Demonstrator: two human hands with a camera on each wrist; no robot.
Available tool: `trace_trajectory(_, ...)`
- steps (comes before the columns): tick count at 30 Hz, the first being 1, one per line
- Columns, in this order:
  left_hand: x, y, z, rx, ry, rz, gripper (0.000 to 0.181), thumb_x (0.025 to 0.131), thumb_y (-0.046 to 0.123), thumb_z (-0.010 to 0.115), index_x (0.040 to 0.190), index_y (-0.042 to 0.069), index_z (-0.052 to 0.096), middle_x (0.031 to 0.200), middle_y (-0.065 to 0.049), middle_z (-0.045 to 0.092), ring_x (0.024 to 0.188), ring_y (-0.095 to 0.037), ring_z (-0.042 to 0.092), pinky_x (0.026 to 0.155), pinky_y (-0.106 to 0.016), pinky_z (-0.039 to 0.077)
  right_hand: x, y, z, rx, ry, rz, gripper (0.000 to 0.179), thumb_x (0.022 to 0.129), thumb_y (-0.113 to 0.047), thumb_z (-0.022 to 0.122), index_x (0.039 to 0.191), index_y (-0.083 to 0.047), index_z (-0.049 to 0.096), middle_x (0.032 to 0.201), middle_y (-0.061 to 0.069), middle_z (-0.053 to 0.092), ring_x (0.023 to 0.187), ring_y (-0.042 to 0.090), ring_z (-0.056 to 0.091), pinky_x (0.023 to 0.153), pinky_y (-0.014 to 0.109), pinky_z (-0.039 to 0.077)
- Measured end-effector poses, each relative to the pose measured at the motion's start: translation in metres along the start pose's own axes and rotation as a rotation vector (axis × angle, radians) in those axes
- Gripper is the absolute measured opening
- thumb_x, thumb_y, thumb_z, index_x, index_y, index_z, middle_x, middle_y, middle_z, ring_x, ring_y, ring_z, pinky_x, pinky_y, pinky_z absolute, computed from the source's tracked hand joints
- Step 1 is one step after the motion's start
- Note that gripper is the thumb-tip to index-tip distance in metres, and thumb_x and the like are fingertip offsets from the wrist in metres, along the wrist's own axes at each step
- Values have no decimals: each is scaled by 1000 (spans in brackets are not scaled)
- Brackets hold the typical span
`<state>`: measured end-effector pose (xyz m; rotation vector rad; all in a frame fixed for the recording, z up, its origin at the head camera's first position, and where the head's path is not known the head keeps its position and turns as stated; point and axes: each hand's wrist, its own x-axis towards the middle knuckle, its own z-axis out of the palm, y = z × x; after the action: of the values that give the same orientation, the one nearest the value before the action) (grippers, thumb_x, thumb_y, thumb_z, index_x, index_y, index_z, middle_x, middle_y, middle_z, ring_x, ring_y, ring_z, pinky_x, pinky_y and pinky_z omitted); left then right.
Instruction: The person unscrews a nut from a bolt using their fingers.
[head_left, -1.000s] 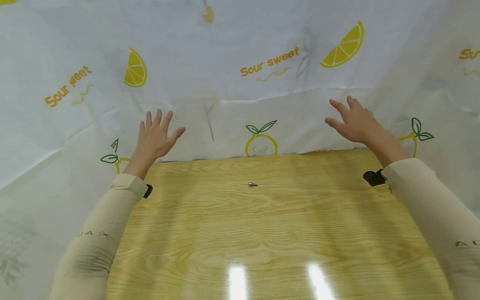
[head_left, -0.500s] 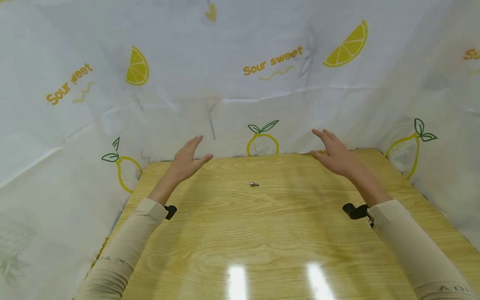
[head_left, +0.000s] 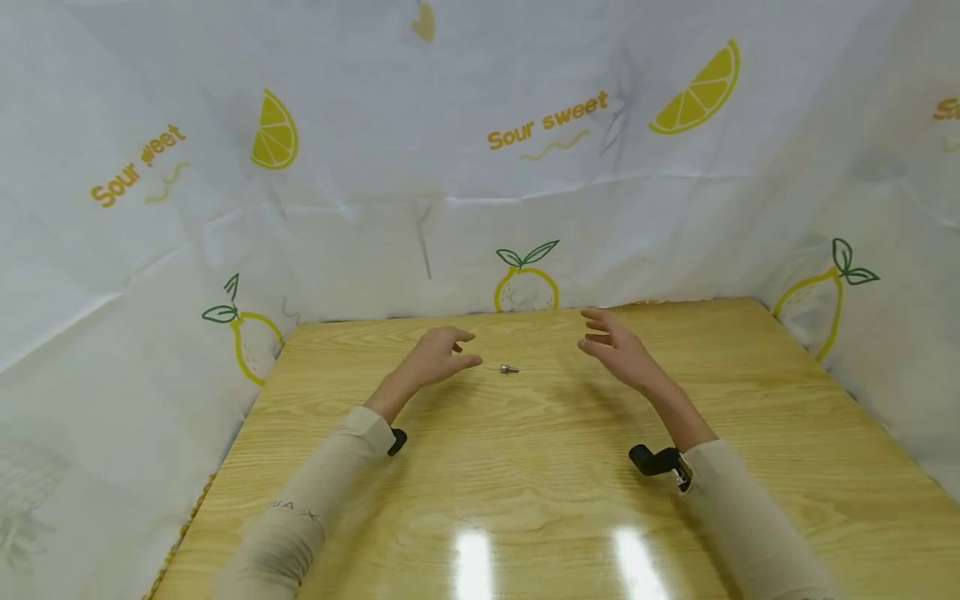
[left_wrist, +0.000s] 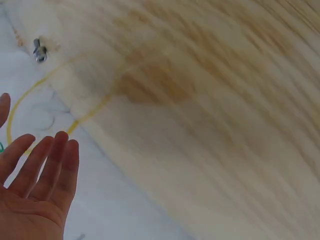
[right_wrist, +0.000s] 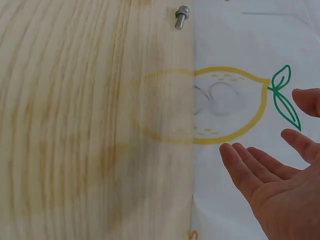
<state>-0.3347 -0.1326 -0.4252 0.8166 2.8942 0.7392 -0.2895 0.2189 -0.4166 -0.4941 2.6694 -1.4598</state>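
While "Sour sweet" marks the cloth, left hand and right hand — relaxed, empty — flank a screw.

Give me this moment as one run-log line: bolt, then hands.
metal bolt: on its side on wood-grain tabletop, untouched | left hand: holds nothing, nearer the bolt | right hand: holds nothing, farther off

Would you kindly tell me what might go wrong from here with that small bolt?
The small bolt lies on its side on the wood-grain table, so a clumsy nudge might roll it away. In the head view the left hand and right hand flank it, so they could bump if both go for it.
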Motion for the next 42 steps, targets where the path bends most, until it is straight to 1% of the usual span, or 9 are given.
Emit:
trace_trajectory(3, 9, 4, 13, -7, -34, 12, 54, 100, 32, 70, 144, 2, 60, 138, -16, 67, 112, -29, 72, 93, -42, 61, 1, 3, 10, 70, -36, -2, 64, 111, -28, 51, 165, -11, 22, 165, 30, 26, 149, 51, 36, 115, 67, 40)
trace_trajectory(8, 24, 13, 27, 51, -45, 55, 45, 100, 27, 72, 138, 4, 66, 125, -12, 74, 109, -25, 72, 90, -40, 61, 4, 6, 23, 144, -74, -15, 60, 111, -23, 49, 163, -5, 25, 163, 32, 28, 147, 52, 38, 113, 66, 42)
trace_trajectory(12, 31, 18, 36, 82, -61, 68, 35, 99, 24, 72, 130, 7, 73, 120, -8, 77, 107, -23, 72, 90, -38, 60, 6, 8, 32, 151, -81, -22, 56, 111, -23, 49, 160, -3, 30, 161, 33, 31, 144, 52, 41, 112, 65, 44)
trace_trajectory(16, 31, 19, 42, 96, -76, 59, 21, 97, 20, 74, 114, 10, 80, 107, -4, 79, 98, -18, 72, 85, -34, 59, 8, 7, 41, 136, -98, -39, 52, 111, -22, 50, 157, -1, 37, 160, 32, 36, 141, 50, 46, 111, 63, 47)
trace_trajectory(20, 32, 20, 45, 101, -79, 57, 11, 96, 19, 76, 101, 13, 83, 97, -1, 80, 87, -14, 70, 77, -31, 58, 9, 6, 46, 151, -92, -45, 50, 110, -20, 51, 154, 1, 41, 158, 32, 39, 138, 49, 50, 110, 62, 48)
trace_trajectory(27, 37, 31, 46, 135, -87, 15, 30, 94, 33, 77, 115, 11, 77, 96, -1, 76, 86, -15, 68, 80, -34, 58, 12, 4, 50, 184, -82, -29, 48, 110, -22, 52, 152, 0, 43, 157, 31, 40, 135, 47, 52, 110, 61, 48)
trace_trajectory(31, 43, 40, 49, 145, -62, 27, 28, 93, 38, 78, 104, 12, 79, 98, -1, 77, 87, -16, 69, 80, -34, 59, 14, 4, 51, 203, -69, -30, 46, 110, -20, 51, 151, 1, 43, 156, 32, 40, 135, 48, 52, 110, 60, 49)
trace_trajectory(38, 51, 50, 54, 196, -61, 18, 10, 96, 19, 76, 99, 11, 81, 103, -4, 79, 93, -20, 73, 84, -34, 60, 17, 6, 54, 231, -49, -47, 44, 110, -15, 51, 149, 4, 44, 155, 33, 41, 135, 49, 51, 109, 58, 51)
trace_trajectory(42, 49, 49, 52, 177, -47, 10, 7, 94, 15, 77, 91, 9, 81, 93, -4, 79, 85, -19, 72, 78, -32, 60, 17, 3, 55, 242, -48, -44, 43, 110, -14, 51, 149, 4, 45, 155, 32, 41, 135, 48, 51, 109, 58, 51)
